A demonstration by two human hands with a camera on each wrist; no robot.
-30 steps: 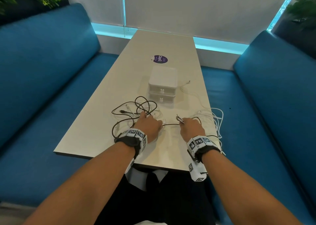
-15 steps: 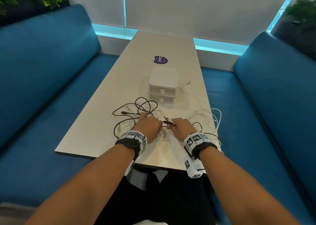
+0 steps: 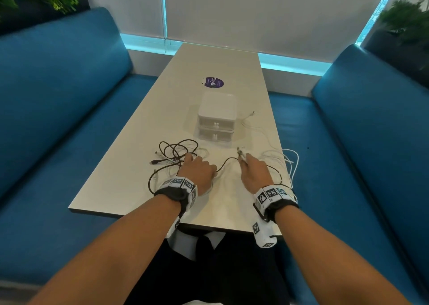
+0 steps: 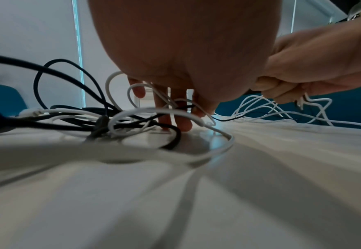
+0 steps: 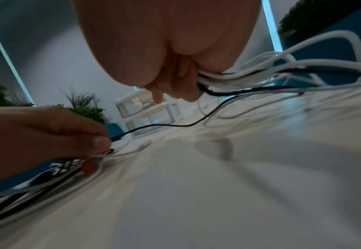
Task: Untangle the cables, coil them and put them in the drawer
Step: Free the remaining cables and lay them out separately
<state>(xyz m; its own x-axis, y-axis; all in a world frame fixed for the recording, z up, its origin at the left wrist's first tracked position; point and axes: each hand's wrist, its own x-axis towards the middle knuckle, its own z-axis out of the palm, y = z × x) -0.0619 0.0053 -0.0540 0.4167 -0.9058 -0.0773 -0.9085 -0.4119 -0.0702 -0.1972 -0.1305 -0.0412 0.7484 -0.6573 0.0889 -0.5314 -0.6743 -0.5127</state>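
Observation:
A tangle of black and white cables [image 3: 173, 152] lies on the table [image 3: 139, 128] in front of a small white two-drawer box [image 3: 217, 116], both drawers closed. My left hand [image 3: 195, 165] sits on the tangle's right side; in the right wrist view its thumb and fingers [image 5: 96, 143] pinch a thin black cable [image 5: 164, 125]. That cable [image 3: 226, 162] sags across to my right hand [image 3: 249, 163], which grips a bundle of white cables [image 5: 228, 78] together with the black one, plug ends [image 3: 240, 152] sticking out above the fist. More white loops [image 3: 289, 159] trail off the table's right edge.
Blue sofas [image 3: 58, 100] flank the table on both sides. A purple round sticker [image 3: 214, 82] lies beyond the drawer box. One white cable end [image 3: 251, 113] rests to the right of the box. Plants stand in the far corners.
My right hand came in close to the left hand, then drew back to the right and a little forward, stretching the thin black cable between them. The left hand stayed on the tangle.

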